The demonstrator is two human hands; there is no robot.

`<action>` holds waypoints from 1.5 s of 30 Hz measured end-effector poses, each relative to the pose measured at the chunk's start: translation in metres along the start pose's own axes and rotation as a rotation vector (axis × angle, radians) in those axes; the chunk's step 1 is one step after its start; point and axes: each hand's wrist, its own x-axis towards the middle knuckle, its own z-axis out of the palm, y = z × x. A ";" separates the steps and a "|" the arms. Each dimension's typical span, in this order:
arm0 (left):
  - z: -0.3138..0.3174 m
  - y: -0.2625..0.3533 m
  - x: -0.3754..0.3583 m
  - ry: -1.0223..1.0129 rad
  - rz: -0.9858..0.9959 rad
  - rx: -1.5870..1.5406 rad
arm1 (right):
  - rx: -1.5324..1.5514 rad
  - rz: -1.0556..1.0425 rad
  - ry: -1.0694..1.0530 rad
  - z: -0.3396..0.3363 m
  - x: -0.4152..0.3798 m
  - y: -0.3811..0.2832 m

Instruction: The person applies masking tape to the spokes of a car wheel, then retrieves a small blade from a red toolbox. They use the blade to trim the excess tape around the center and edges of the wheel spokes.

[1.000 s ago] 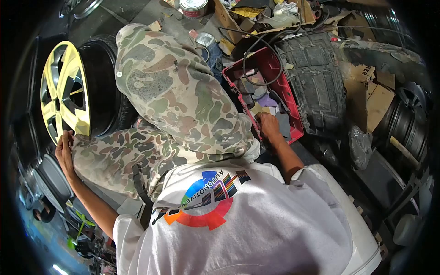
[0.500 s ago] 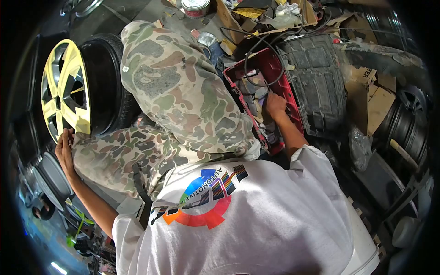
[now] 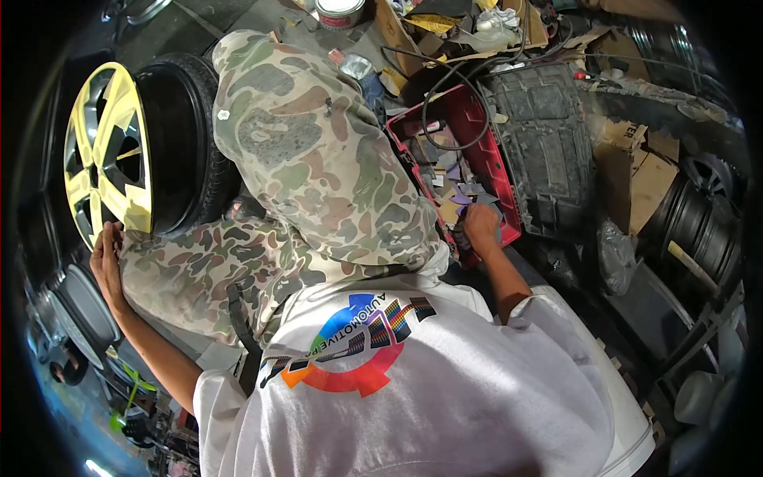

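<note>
White shirt (image 3: pixel 477 381), printed front, nearest the camera; camouflage trousers (image 3: pixel 318 167), both legs bent, lying between the two hands; right hand (image 3: pixel 481 224), reaching into the near end of a red crate (image 3: pixel 502 179), fingers bent down among loose pieces (image 3: pixel 455 195) in grey, purple and tan; whether a piece is pinched, cannot tell, the fingertips being hidden; left hand (image 3: pixel 107 258), fingers slightly bent at the lower edge of a yellow-faced wheel (image 3: pixel 131 203); contact appears light, a firm grip cannot be told; the wheel itself upright beyond the left knee, black tyre (image 3: pixel 214 179) just behind its face; grey wheel (image 3: pixel 94 306) near the left forearm

Step in hand, by judgement: picking through the crate with one hand, the other resting by the wheel; a sound pick calls for finger and thumb closing on a single piece, clear of its neighbours, and a lift clear of the near corner; the overlapping pieces could come up together

Farther off: black cable (image 3: pixel 457 149), looped over the crate's far end; black moulded panel (image 3: pixel 540 135), along the crate's right side; clear plastic bag (image 3: pixel 617 258), beneath cardboard (image 3: pixel 636 175); round tin (image 3: pixel 338 12), on the floor beyond the knees
</note>
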 end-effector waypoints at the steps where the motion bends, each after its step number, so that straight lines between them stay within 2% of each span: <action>1: 0.001 0.002 -0.001 0.004 0.007 0.019 | 0.015 0.013 -0.033 0.004 -0.002 0.005; 8: 0.001 -0.003 -0.001 0.028 -0.012 0.001 | 0.097 0.137 -0.167 0.002 0.010 0.018; 12: -0.002 -0.010 0.000 0.029 0.022 -0.003 | 0.119 0.110 -0.240 -0.048 0.031 0.001; 14: -0.004 -0.008 -0.001 0.033 0.020 0.042 | 0.245 0.180 -0.175 -0.055 0.050 -0.003; 16: -0.003 -0.004 -0.003 0.039 0.009 0.063 | 0.251 0.211 -0.134 -0.073 0.069 -0.025; 18: -0.001 -0.002 -0.003 0.047 0.002 0.079 | 0.244 0.199 0.005 -0.071 0.092 -0.032; 19: 0.001 -0.002 -0.003 0.036 0.020 0.056 | 0.246 0.196 0.005 -0.047 0.104 -0.025; 21: 0.004 0.012 -0.011 0.020 0.058 0.075 | 0.065 0.099 0.214 0.023 0.126 -0.012; 22: 0.013 0.029 -0.021 0.036 0.074 0.085 | 0.069 0.095 0.217 0.024 0.130 -0.016; 24: 0.033 0.060 -0.036 0.036 0.085 0.253 | 0.164 0.236 0.162 0.022 0.137 -0.021; 25: 0.043 0.078 -0.042 -0.029 0.090 0.237 | 0.267 0.327 0.006 0.010 0.142 -0.024; 26: 0.055 0.090 -0.047 -0.091 0.095 0.217 | 0.262 0.317 0.009 0.010 0.142 -0.026; 27: 0.076 0.103 -0.052 -0.091 0.182 0.153 | 0.291 0.314 0.061 0.012 0.141 -0.028; 28: 0.089 0.111 -0.048 -0.199 0.240 0.116 | 0.319 0.313 0.116 0.014 0.141 -0.028; 31: 0.156 0.175 -0.067 -0.329 0.415 -0.075 | 0.306 0.243 0.077 0.020 0.132 -0.020; 33: 0.195 0.190 -0.063 -0.363 0.307 -0.199 | 0.347 0.245 0.097 -0.009 0.116 -0.028; 36: 0.228 0.213 -0.071 -0.603 0.193 -0.630 | 0.417 0.237 0.136 -0.023 0.089 -0.030; 38: 0.231 0.207 -0.058 -0.657 -0.004 -0.731 | 0.525 0.268 0.199 -0.033 0.069 -0.033; 39: 0.235 0.199 -0.048 -0.728 -0.046 -0.742 | 0.516 0.268 0.215 -0.033 0.062 -0.031; 40: 0.242 0.191 -0.039 -0.689 -0.071 -0.742 | 0.565 0.266 0.251 -0.032 0.056 -0.029; 43: 0.248 0.192 -0.039 -0.670 -0.049 -0.679 | 0.631 0.207 0.367 -0.042 0.043 -0.028; 45: 0.245 0.196 -0.045 -0.600 0.167 -0.542 | 0.627 0.119 0.448 -0.052 0.034 -0.031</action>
